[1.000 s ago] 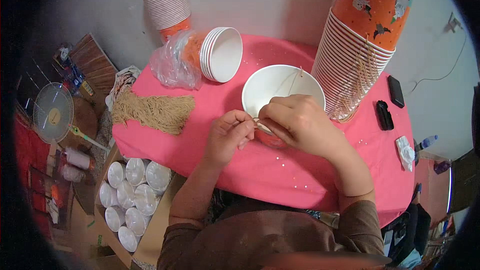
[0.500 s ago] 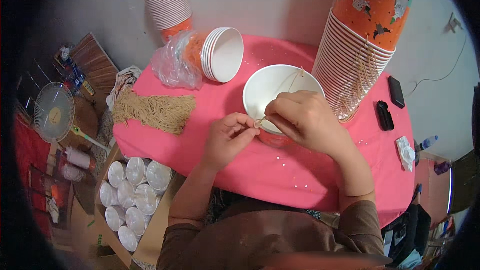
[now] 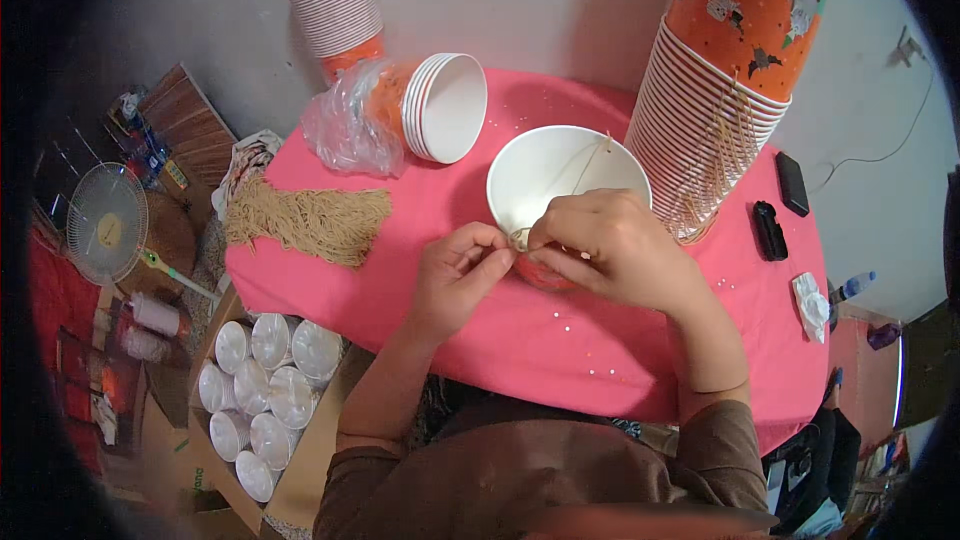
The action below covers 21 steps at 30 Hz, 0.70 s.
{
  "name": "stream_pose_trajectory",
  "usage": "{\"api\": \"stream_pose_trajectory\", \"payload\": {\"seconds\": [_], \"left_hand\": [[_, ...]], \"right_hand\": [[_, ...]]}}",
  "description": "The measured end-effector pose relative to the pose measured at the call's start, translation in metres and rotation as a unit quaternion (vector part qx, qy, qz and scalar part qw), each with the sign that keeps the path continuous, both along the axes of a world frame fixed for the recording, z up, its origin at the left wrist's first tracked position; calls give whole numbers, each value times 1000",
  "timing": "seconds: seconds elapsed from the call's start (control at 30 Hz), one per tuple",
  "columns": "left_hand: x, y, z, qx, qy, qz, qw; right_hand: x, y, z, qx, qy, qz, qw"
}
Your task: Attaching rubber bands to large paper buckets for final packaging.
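Note:
A paper bucket (image 3: 532, 172), white inside and orange-red outside, stands on the pink-covered table in front of me. A thin tan cord (image 3: 588, 164) runs from the far rim down across the inside. Over the near rim, my right hand (image 3: 618, 248) pinches the cord, its fingers partly hiding the bucket's mouth. My left hand (image 3: 460, 275) is at the near-left rim, thumb and forefinger closed on a small loop of the cord. The hands nearly meet at the fingertips, and the exact knot or hole there is too small to make out.
Back right rises a tall stack of nested buckets (image 3: 700, 110) with cords hanging off it. A bundle of tan cords (image 3: 310, 225) lies left, below plastic-wrapped buckets (image 3: 450, 110). A carton (image 3: 325, 445) of clear-topped cups stands lower left. Black case (image 3: 769, 231) and crumpled tissue (image 3: 811, 306) lie right.
My right fingertips have moved slightly down and closer to the left ones, narrowing the gap between them. The bucket's rim has shifted a little.

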State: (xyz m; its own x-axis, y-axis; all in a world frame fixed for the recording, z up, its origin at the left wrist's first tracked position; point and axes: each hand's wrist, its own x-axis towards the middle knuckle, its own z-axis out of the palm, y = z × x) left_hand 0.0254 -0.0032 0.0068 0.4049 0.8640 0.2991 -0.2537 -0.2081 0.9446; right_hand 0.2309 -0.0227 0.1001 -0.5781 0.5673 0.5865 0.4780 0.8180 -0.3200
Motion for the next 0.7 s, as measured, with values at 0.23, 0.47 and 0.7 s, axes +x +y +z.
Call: {"api": "stream_pose_trajectory", "payload": {"seconds": [0.23,0.47,0.7], "left_hand": [[-2,1,-2,30,28,21,999],[-1,1,-4,0,16,19,1000],[1,0,-3,7,21,-1,1000]], "right_hand": [[-2,1,-5,-34,12,23,999],[-10,3,-11,-22,2,35,999],[-16,8,-18,55,-9,7,998]]}}
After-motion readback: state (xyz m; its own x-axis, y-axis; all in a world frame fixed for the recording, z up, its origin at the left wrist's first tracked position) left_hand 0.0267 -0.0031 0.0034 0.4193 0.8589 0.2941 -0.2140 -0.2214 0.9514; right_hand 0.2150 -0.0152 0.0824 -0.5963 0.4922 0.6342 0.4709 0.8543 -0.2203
